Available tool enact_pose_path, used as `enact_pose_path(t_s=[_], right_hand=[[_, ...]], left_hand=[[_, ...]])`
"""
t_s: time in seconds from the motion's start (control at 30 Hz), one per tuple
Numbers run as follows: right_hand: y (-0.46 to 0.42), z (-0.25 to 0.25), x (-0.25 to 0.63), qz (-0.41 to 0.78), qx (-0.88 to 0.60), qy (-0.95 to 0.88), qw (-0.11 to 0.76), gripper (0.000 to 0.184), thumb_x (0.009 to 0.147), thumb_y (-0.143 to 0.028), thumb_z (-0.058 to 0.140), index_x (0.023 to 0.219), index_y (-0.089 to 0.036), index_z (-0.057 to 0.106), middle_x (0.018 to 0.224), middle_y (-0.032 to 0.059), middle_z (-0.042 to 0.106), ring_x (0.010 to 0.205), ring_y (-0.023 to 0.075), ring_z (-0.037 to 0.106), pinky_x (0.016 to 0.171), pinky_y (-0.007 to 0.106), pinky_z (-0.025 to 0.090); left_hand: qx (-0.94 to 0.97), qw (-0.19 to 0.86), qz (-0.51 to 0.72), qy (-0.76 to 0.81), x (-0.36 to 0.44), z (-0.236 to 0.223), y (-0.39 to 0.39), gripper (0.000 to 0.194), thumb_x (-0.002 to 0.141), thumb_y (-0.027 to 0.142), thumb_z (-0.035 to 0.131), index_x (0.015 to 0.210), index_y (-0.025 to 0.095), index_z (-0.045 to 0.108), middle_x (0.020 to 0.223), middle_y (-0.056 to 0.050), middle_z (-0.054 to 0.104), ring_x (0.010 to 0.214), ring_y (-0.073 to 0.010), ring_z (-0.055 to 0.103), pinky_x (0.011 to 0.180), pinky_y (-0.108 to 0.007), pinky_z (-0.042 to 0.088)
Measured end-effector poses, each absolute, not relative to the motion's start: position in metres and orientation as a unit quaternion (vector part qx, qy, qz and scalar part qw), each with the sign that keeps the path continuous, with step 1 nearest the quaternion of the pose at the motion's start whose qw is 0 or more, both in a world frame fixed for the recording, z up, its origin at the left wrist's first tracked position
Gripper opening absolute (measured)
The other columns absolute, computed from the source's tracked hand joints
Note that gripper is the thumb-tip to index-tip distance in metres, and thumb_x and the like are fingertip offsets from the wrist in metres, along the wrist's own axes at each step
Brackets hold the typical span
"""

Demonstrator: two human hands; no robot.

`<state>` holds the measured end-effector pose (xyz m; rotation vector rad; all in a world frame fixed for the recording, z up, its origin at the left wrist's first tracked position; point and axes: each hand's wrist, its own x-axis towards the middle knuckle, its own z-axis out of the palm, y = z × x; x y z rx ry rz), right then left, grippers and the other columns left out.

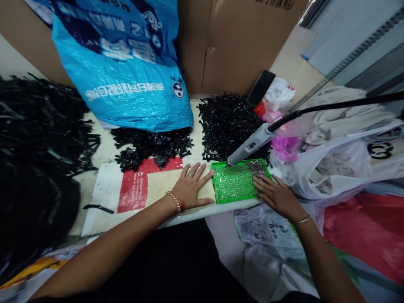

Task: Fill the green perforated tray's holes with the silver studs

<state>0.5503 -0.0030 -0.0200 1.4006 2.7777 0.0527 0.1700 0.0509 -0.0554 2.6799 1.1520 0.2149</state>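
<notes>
A green perforated tray point(235, 185) lies at the table's front edge, with a heap of small silvery screws point(256, 168) in its far right corner. My left hand point(191, 187) rests flat and open on a beige mat point(159, 185), its fingertips against the tray's left rim. My right hand point(276, 193) lies on the tray's right side, fingers stretched over the holes near the screws. A grey electric screwdriver point(252, 143) on a black cable hangs tilted with its tip at the tray's far edge.
Piles of black plastic parts point(229, 124) lie behind the tray and at the left point(41, 126). A blue woven sack point(126, 63) and cardboard boxes point(240, 38) stand at the back. White and pink plastic bags point(331, 164) crowd the right; a phone point(261, 86) leans behind.
</notes>
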Motion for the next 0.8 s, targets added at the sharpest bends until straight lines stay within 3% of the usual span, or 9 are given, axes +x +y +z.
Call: enact_pose_path(t_s=[0.27, 0.4, 0.5, 0.67, 0.8], right_hand=[[0.002, -0.022, 0.506, -0.052, 0.383, 0.922, -0.011, 0.052, 0.106, -0.037, 0.037, 0.156, -0.026, 0.027, 0.154, 0.0059, 0.042, 0.144, 0.0252, 0.035, 0.116, 0.058, 0.029], [0.005, -0.024, 0.518, -0.017, 0.403, 0.915, -0.009, 0.052, 0.105, -0.039, 0.039, 0.154, -0.023, 0.033, 0.152, 0.0066, 0.045, 0.142, 0.0273, 0.038, 0.115, 0.06, 0.032], [0.004, -0.02, 0.536, 0.004, 0.442, 0.897, -0.02, 0.05, 0.104, -0.038, 0.039, 0.152, -0.024, 0.038, 0.15, 0.0061, 0.048, 0.141, 0.0288, 0.04, 0.113, 0.061, 0.035], [-0.005, -0.018, 0.517, -0.088, 0.411, 0.906, -0.043, 0.044, 0.105, -0.041, 0.037, 0.145, -0.028, 0.049, 0.148, 0.0039, 0.051, 0.141, 0.0263, 0.04, 0.115, 0.057, 0.033], [-0.007, -0.018, 0.522, -0.094, 0.418, 0.901, -0.064, 0.036, 0.103, -0.041, 0.043, 0.127, -0.027, 0.066, 0.131, 0.0059, 0.064, 0.131, 0.0265, 0.051, 0.111, 0.054, 0.04]], left_hand=[[0.912, 0.103, 0.065, 0.392, 0.171, -0.054, 0.051, 0.099, 0.081, 0.083, 0.047, 0.158, 0.026, 0.024, 0.162, -0.017, 0.024, 0.148, -0.0386, 0.021, 0.118, -0.06, 0.012], [0.911, 0.1, 0.07, 0.393, 0.17, -0.055, 0.051, 0.099, 0.081, 0.083, 0.047, 0.158, 0.027, 0.022, 0.162, -0.016, 0.024, 0.148, -0.038, 0.02, 0.118, -0.059, 0.011], [0.911, 0.107, 0.08, 0.391, 0.17, -0.057, 0.051, 0.097, 0.081, 0.083, 0.047, 0.158, 0.028, 0.023, 0.162, -0.014, 0.024, 0.148, -0.0387, 0.021, 0.118, -0.06, 0.01], [0.91, 0.108, 0.074, 0.394, 0.17, -0.056, 0.051, 0.097, 0.081, 0.082, 0.048, 0.157, 0.027, 0.026, 0.162, -0.014, 0.025, 0.147, -0.0388, 0.022, 0.118, -0.059, 0.011], [0.911, 0.104, 0.073, 0.392, 0.17, -0.056, 0.051, 0.098, 0.081, 0.083, 0.047, 0.158, 0.027, 0.024, 0.162, -0.015, 0.024, 0.148, -0.0384, 0.021, 0.118, -0.059, 0.011]])
